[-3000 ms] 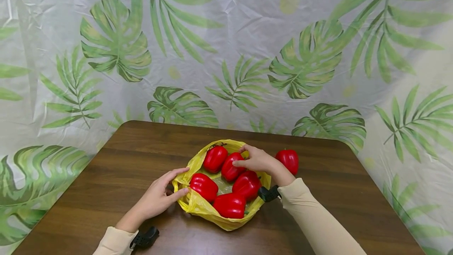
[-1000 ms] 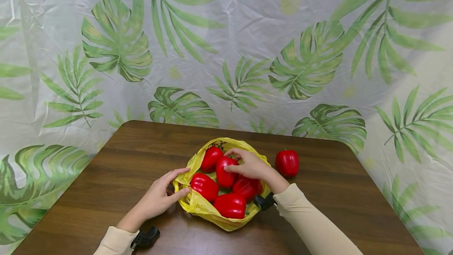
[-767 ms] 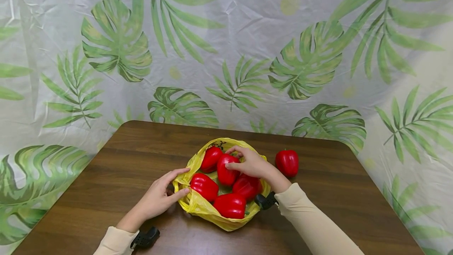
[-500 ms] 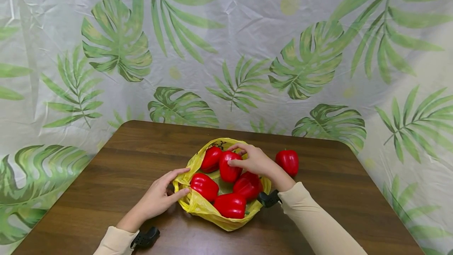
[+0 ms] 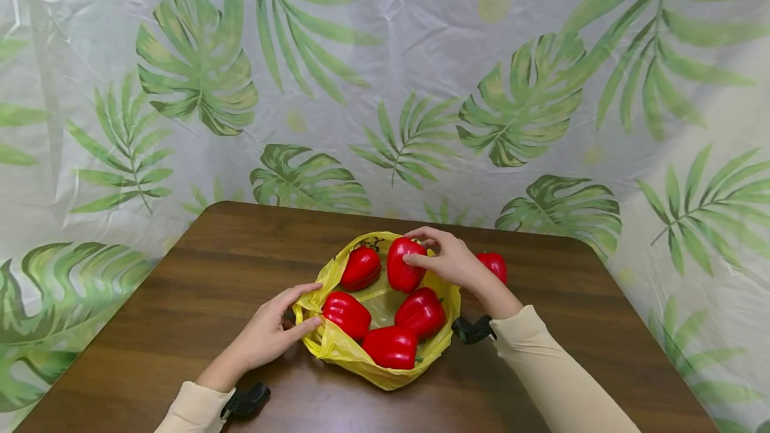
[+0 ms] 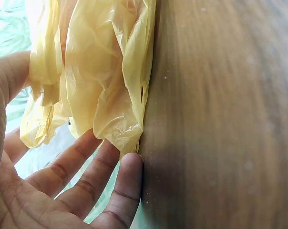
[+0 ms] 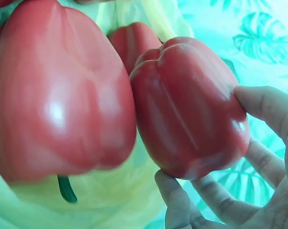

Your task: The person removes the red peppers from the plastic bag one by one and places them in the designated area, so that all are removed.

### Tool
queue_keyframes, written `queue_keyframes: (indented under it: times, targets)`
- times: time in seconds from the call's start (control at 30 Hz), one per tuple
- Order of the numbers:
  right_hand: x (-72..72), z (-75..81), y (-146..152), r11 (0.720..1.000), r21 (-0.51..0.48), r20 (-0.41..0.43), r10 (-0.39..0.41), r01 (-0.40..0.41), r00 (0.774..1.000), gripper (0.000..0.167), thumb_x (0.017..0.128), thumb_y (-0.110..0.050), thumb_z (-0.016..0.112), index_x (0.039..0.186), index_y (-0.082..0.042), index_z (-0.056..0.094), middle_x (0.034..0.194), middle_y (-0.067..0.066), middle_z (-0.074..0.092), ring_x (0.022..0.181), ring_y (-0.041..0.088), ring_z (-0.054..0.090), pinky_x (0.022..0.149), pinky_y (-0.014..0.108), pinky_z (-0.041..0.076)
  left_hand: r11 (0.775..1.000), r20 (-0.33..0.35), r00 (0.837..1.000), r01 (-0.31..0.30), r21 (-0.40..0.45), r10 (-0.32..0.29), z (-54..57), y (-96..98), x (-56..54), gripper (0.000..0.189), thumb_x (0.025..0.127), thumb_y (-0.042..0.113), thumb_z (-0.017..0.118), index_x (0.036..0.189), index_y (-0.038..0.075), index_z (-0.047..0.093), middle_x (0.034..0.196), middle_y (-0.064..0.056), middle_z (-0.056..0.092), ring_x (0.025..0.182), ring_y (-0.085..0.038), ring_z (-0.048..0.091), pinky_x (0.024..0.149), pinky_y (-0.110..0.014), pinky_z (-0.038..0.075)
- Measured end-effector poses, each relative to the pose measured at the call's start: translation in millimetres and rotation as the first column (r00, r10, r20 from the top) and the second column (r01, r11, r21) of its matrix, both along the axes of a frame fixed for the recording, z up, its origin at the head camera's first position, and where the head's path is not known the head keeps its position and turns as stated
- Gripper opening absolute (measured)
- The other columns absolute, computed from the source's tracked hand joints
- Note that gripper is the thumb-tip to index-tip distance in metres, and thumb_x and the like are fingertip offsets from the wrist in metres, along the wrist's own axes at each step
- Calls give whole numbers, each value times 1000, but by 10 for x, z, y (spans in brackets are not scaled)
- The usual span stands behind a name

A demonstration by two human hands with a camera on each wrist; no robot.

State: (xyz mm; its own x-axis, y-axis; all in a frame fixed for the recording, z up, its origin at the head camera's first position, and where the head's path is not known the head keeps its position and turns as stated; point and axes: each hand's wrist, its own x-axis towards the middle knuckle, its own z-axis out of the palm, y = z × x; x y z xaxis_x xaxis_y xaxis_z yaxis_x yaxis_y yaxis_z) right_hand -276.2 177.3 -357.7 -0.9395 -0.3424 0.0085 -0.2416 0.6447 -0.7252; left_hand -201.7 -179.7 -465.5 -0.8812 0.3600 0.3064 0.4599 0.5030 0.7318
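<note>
A yellow plastic bag (image 5: 337,349) lies with its mouth wide on the table, several red bell peppers inside. My left hand (image 5: 267,329) holds the bag's left rim, thumb and index finger over its edge; in the left wrist view other fingers touch the outside of the film. My right hand (image 5: 451,260) grips a red bell pepper (image 5: 405,264) between thumb and fingers at the bag's far right rim. In the right wrist view this pepper (image 7: 191,109) hangs beside a nearer one (image 7: 63,100) with a green stem.
Another red bell pepper (image 5: 494,266) stands on the brown wooden table (image 5: 240,246) right of the bag, partly behind my right forearm. A leaf-patterned cloth (image 5: 409,59) hangs behind the table's far edge. Each wrist wears a black device (image 5: 246,401).
My right hand has lifted the gripped pepper from among the others and moved it away and rightward toward the far rim. The left hand has stayed on the bag.
</note>
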Motion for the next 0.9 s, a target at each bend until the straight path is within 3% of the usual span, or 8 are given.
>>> queue_keyframes:
  times: [0.17, 0.27, 0.4, 0.47, 0.5, 0.9]
  targets:
    - [-12, 54, 147, 1000, 1, -4, -14, 14, 1000, 51, 101, -41, 74, 146, -20, 64, 136, 16, 69, 117, 30, 64, 89, 42, 59, 1000, 0, 1000, 4, 5, -4, 1, 13, -4, 57, 102, 32, 76, 154, 20, 58, 154, -12, 62, 115, -15, 64, 74, -24, 59]
    - [-9, 86, 242, 999, -21, 26, -34, 35, 999, 52, 101, -42, 75, 147, -20, 63, 137, 18, 67, 97, 29, 65, 77, 39, 58, 1000, 2, 1000, 7, 9, -7, 2, 14, 3, 56, 102, 32, 76, 154, 19, 58, 155, -12, 61, 116, -17, 65, 74, -24, 59]
    - [-6, 136, 396, 997, -44, 48, -61, 64, 997, 56, 100, -44, 75, 149, -20, 61, 140, 18, 65, 102, 34, 65, 82, 44, 60, 1000, 6, 1000, 4, 9, -4, 9, 7, 1, 56, 102, 32, 76, 154, 18, 58, 155, -13, 61, 117, -19, 65, 74, -24, 60]
    - [-13, 158, 481, 997, -33, 35, -70, 71, 997, 58, 101, -46, 74, 151, -19, 60, 143, 18, 64, 123, 36, 62, 93, 47, 60, 1000, 2, 1000, -1, 4, 1, 4, -1, -5, 56, 102, 32, 76, 153, 19, 59, 155, -12, 62, 116, -17, 65, 73, -24, 59]
    - [-16, 168, 527, 997, -31, 29, -71, 72, 997, 59, 101, -45, 74, 151, -19, 59, 144, 19, 63, 127, 37, 60, 97, 49, 59, 1000, -1, 1000, -2, 2, 2, 0, -2, -10, 56, 101, 32, 77, 153, 19, 59, 155, -11, 62, 115, -17, 65, 73, -24, 59]
    - [22, 229, 1019, 991, -57, 58, -115, 119, 992, 61, 105, -40, 70, 158, -14, 53, 157, 27, 53, 126, 40, 64, 97, 51, 61, 1000, 16, 1000, 3, 6, -3, 6, 10, -12, 57, 101, 31, 77, 154, 19, 59, 156, -9, 61, 118, -17, 63, 73, -24, 58]
